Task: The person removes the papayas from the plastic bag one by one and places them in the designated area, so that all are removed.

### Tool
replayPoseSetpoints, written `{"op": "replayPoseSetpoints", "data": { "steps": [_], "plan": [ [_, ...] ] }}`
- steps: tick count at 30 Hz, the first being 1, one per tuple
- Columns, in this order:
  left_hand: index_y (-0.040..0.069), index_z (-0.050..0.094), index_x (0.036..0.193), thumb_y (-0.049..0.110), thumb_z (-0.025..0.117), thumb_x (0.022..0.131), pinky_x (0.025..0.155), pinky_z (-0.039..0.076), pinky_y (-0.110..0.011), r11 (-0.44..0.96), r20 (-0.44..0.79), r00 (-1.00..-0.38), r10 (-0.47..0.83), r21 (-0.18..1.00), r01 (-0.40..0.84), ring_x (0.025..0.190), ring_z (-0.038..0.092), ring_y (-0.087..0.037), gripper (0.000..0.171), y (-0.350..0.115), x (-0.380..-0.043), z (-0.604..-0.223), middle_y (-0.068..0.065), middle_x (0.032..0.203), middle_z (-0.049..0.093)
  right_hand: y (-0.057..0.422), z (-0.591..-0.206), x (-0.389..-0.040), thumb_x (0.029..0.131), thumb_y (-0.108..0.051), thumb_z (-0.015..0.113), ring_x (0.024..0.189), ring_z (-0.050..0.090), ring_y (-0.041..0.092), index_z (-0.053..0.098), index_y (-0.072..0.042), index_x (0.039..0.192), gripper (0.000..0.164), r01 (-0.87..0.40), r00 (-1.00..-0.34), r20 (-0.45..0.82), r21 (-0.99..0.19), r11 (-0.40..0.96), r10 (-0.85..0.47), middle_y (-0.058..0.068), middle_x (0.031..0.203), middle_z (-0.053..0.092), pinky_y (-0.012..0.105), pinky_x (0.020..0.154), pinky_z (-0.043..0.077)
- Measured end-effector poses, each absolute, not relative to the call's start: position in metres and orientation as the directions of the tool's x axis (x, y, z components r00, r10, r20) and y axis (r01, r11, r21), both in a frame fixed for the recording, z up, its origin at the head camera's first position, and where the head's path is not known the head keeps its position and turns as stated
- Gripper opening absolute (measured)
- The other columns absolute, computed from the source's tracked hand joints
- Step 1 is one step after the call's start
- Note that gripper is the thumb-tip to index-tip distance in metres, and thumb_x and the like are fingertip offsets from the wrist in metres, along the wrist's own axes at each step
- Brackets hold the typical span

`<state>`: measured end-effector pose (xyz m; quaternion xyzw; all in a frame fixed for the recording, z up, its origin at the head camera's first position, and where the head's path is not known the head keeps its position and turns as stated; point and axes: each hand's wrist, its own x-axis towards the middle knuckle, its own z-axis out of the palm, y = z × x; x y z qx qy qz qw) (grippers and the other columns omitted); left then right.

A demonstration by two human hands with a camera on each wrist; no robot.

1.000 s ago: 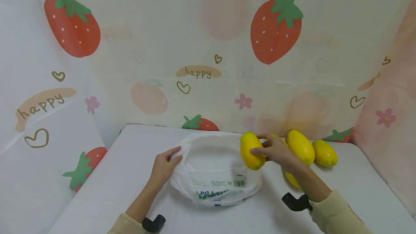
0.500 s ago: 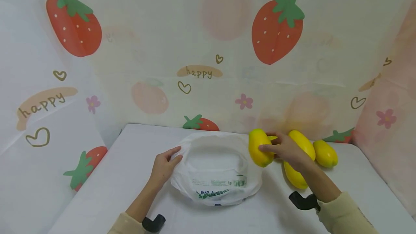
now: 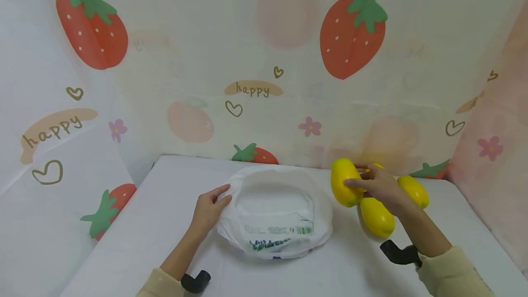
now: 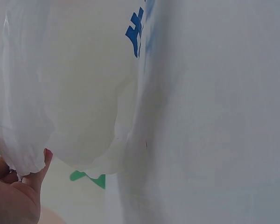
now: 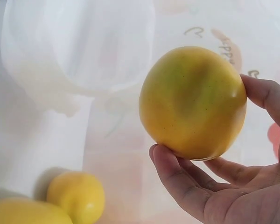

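Note:
A white plastic bag [image 3: 321,214] with green and blue print sits at the middle of the table, its mouth spread wide. My left hand [image 3: 207,207] pinches the left side of its rim; in the left wrist view, thumb and fingers grip the bag's edge [image 4: 28,161]. To the right of the bag, my right hand [image 3: 383,189] holds a yellow mango [image 3: 345,182] up between thumb and fingers. Seen end-on in the right wrist view, this mango [image 5: 191,102] has a greenish patch. Below the hand lies another mango [image 3: 377,219].
One mango [image 3: 414,191] lies at the back right, partly behind my right hand. A further mango [image 3: 377,165] is mostly hidden by that hand. A printed cloth wall [image 3: 255,35] stands behind the white table [image 3: 177,173].
My right hand has carried the mango rightward, from over the bag's right rim to beside the bag. My left hand stays at the bag's edge.

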<state>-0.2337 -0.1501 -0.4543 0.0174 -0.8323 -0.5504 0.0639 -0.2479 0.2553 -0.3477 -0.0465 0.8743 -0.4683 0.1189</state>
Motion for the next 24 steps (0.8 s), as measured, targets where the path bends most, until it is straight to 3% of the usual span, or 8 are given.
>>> {"op": "replayPoseSetpoints", "data": {
  "steps": [8, 15, 24],
  "plan": [
    [0.003, 0.059, 0.132, 0.014, 0.062, 0.094, 0.11, 0.041, -0.043, 0.398, 0.088, -0.991, -0.101, 0.917, 0.04, 0.137, 0.046, -0.035, 0.04, -0.151, -0.235, -0.458, -0.018, 0.142, 0.054, 0.278, -0.345, -0.244, 0.094, -0.04, 0.062, 0.113, 0.055, 0.031, 0.023, 0.001, 0.15, 0.08, 0.017, -0.965, -0.157, -0.836, 0.549, -0.209, 0.029, 0.139, 0.043, 0.047, 0.098, 0.052],
    [0.003, 0.059, 0.132, 0.014, 0.062, 0.094, 0.113, 0.039, -0.043, 0.381, 0.062, -0.991, -0.116, 0.924, 0.013, 0.139, 0.044, -0.034, 0.04, -0.154, -0.239, -0.463, -0.018, 0.142, 0.053, 0.292, -0.344, -0.243, 0.095, -0.037, 0.061, 0.106, 0.058, 0.026, 0.022, 0.002, 0.15, 0.078, 0.032, -0.97, -0.151, -0.854, 0.519, -0.189, 0.027, 0.135, 0.047, 0.039, 0.093, 0.054],
    [0.003, 0.06, 0.131, 0.014, 0.062, 0.093, 0.115, 0.037, -0.045, 0.38, 0.057, -0.99, -0.125, 0.925, 0.005, 0.14, 0.042, -0.034, 0.04, -0.156, -0.239, -0.465, -0.018, 0.143, 0.053, 0.313, -0.347, -0.238, 0.094, -0.043, 0.06, 0.112, 0.057, 0.037, 0.019, 0.003, 0.151, 0.083, 0.069, -0.978, -0.176, -0.774, 0.63, -0.108, 0.037, 0.139, 0.042, 0.051, 0.096, 0.053]
  ]
}}
